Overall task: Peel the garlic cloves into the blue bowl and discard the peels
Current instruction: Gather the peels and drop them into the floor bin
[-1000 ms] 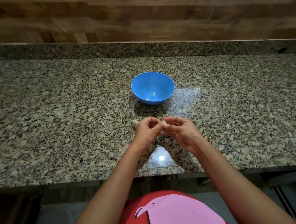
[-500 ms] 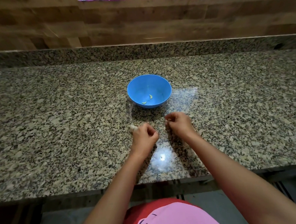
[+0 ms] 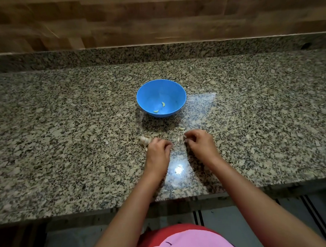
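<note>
A speckled brown-and-grey granite table [image 3: 64, 128] runs under a wooden plank wall [image 3: 153, 18], and on it sits the round blue plastic bowl [image 3: 175, 88] with two small pale peeled garlic cloves [image 3: 163, 104] lying in its bottom. Just in front of the bowl a third pale clove [image 3: 181, 128] lies loose on the stone, with thin papery peel scraps [image 3: 178, 139] between the hands and a whitish partly broken garlic bulb [image 3: 145, 140] just beside the left hand [image 3: 158, 152]. Both the left hand and the right hand [image 3: 200, 143] rest knuckles-up on the table with fingers curled under, and what either one pinches, if anything, cannot be told.
</note>
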